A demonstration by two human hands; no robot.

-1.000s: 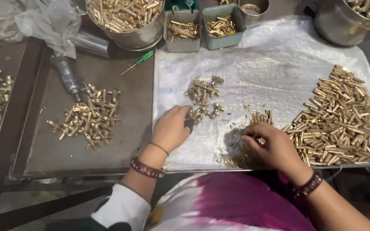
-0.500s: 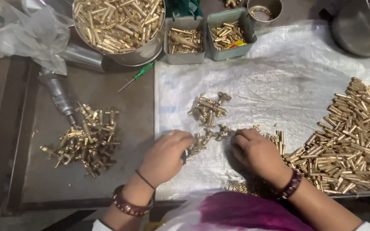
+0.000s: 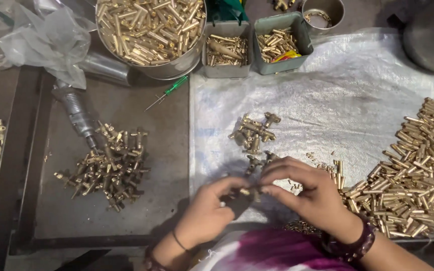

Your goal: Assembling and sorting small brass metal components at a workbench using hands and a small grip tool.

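At lower centre, the left hand (image 3: 208, 215) and right hand (image 3: 311, 193) are meeting over the plastic sheet (image 3: 357, 85), fingertips pinching together on a small brass part (image 3: 246, 191). The fingers are hiding most of it, so its shape is hard to make out. The brass pile (image 3: 418, 175) at the right is running off the frame. A smaller heap (image 3: 109, 165) is lying on the tabletop (image 3: 161, 200) at the left.

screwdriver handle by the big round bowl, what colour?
Green, translucent-looking; the screwdriver shows best in the head view.
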